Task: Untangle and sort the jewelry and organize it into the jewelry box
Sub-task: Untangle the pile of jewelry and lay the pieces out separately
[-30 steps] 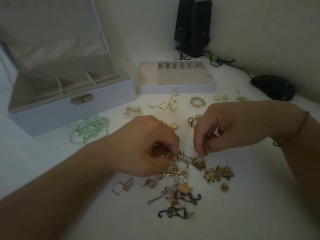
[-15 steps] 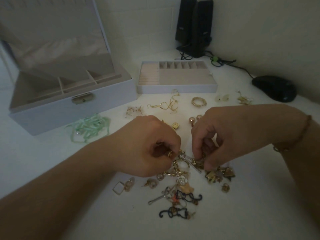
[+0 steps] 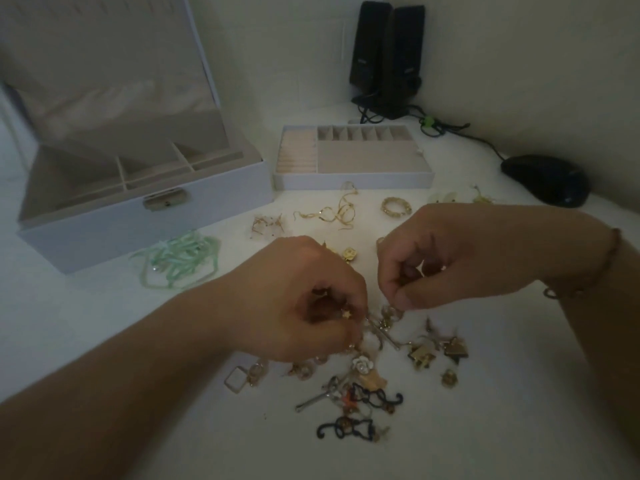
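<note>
A tangled jewelry pile [image 3: 377, 368] of gold charms, black cat-shaped pieces and a white rose lies on the white table. My left hand [image 3: 304, 299] is pinched on the pile's top edge, a small gold star piece showing between its fingers. My right hand [image 3: 433, 261] is just right of it, fingertips closed on a gold piece of the same tangle. The open jewelry box [image 3: 138, 202] stands at the back left, its lid up. Its removable tray [image 3: 353, 178] sits to the right of it.
Sorted pieces lie behind my hands: a green beaded necklace [image 3: 180, 261], gold hook earrings [image 3: 332, 213], a gold ring [image 3: 396, 206], pale earrings [image 3: 446, 197]. Black speakers [image 3: 388, 60] with cables and a black mouse [image 3: 547, 178] occupy the back right corner.
My right hand dipped into the pile, then rose a little with its fingertips pinched on a piece. My left hand stayed pinched on the tangle.
</note>
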Action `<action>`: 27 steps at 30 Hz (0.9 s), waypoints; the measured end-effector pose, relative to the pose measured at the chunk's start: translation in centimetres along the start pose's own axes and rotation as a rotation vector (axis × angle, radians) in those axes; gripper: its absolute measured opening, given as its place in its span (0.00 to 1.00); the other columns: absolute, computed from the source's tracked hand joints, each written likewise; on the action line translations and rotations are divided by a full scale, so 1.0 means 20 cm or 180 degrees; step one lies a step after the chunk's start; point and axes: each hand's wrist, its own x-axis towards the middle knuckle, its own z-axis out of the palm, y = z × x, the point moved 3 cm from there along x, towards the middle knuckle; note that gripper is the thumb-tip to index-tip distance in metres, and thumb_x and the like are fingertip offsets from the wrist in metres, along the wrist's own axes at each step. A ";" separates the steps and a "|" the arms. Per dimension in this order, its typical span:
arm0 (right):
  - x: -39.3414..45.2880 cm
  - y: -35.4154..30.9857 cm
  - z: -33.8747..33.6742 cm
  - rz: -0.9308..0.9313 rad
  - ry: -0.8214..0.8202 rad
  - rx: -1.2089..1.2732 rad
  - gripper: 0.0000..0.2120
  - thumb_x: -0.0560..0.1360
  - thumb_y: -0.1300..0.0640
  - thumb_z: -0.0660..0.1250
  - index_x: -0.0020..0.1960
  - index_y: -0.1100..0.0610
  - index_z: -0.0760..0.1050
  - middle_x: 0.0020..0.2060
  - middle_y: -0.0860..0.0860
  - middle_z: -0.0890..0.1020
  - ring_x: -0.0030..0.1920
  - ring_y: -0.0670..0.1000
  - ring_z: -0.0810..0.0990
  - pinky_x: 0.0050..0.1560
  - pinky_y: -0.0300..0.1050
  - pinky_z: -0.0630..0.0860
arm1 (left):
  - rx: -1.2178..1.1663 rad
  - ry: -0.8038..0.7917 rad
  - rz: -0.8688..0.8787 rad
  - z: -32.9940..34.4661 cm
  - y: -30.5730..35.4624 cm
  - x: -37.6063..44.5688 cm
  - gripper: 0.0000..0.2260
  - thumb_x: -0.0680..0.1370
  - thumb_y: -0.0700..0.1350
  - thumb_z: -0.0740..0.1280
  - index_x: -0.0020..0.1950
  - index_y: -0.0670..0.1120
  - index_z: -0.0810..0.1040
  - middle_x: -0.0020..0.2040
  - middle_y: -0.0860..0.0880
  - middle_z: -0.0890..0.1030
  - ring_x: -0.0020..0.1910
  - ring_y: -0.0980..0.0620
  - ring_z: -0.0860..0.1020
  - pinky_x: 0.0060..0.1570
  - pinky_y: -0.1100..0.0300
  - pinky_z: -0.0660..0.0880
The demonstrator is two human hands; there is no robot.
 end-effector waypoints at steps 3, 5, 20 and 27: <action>0.00 -0.02 -0.03 -0.0340 0.0366 0.0257 0.05 0.72 0.51 0.69 0.45 0.51 0.81 0.35 0.54 0.82 0.32 0.55 0.78 0.34 0.53 0.77 | -0.0526 0.0439 -0.0127 0.01 -0.01 0.01 0.08 0.75 0.54 0.69 0.41 0.52 0.82 0.27 0.50 0.76 0.23 0.50 0.72 0.26 0.60 0.66; 0.00 -0.01 -0.05 -0.0515 0.0689 0.0425 0.06 0.72 0.50 0.70 0.45 0.51 0.82 0.33 0.58 0.81 0.28 0.55 0.77 0.30 0.48 0.76 | -0.0798 0.0788 -0.0240 0.02 -0.02 0.03 0.08 0.75 0.56 0.69 0.39 0.56 0.81 0.24 0.52 0.73 0.22 0.54 0.68 0.25 0.62 0.64; 0.00 0.01 -0.08 -0.0952 0.1288 0.1436 0.12 0.73 0.64 0.66 0.55 0.64 0.76 0.38 0.58 0.83 0.36 0.58 0.83 0.35 0.47 0.79 | -0.1965 0.1146 -0.0222 -0.03 -0.04 0.03 0.03 0.76 0.39 0.68 0.43 0.40 0.80 0.28 0.55 0.77 0.25 0.60 0.72 0.31 0.71 0.68; 0.01 0.04 -0.08 -0.0690 0.1363 0.1160 0.08 0.71 0.60 0.69 0.48 0.63 0.78 0.36 0.55 0.84 0.33 0.56 0.82 0.33 0.49 0.78 | -0.1980 0.1283 -0.0265 -0.04 -0.05 0.03 0.08 0.74 0.47 0.67 0.40 0.44 0.81 0.26 0.51 0.76 0.24 0.54 0.67 0.29 0.66 0.65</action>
